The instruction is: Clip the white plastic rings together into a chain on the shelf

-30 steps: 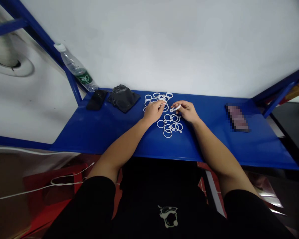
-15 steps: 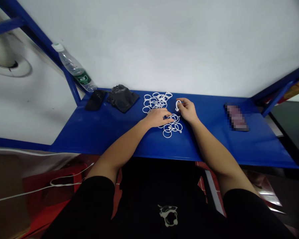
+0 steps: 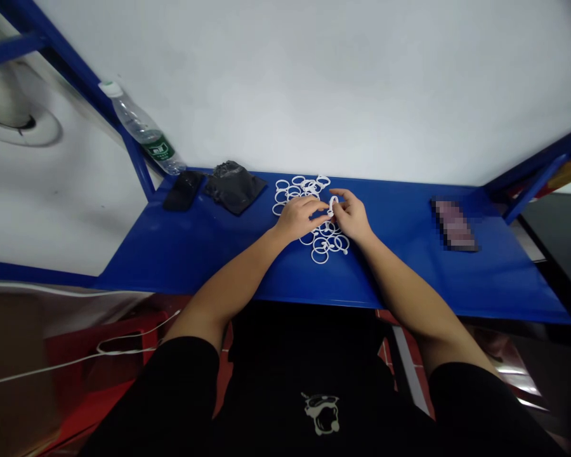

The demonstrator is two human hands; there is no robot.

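Both hands have drawn together since the earlier frame: the left hand (image 3: 299, 217) has lifted off the near rings (image 3: 330, 245), and the right hand (image 3: 353, 218) has slid a little inward to meet it. Between them I see one white ring (image 3: 331, 206), raised above the blue table (image 3: 171, 251) and turned almost edge-on to my camera.

On the right I read a firm pinch: thumb and finger are closed on the ring. On the left, index finger and thumb curve toward the ring with a gap showing between them; their tips come right up to it, but I cannot tell whether they have hold of it.

I judge the step in hand to be two-handed work on this single ring, with the right side steadying it and the left side coming to its lower end. Next, to my mind, the move calls for a light, well-aligned fingertip grip from the left while the right keeps the ring from twisting.

Loose rings lie on both sides of the work. The far rings (image 3: 299, 181) spread toward the wall, partly hidden by the left hand, and the near rings overlap just below the fingers, so I want any dip of the fingertips kept shallow, or they could snag one.
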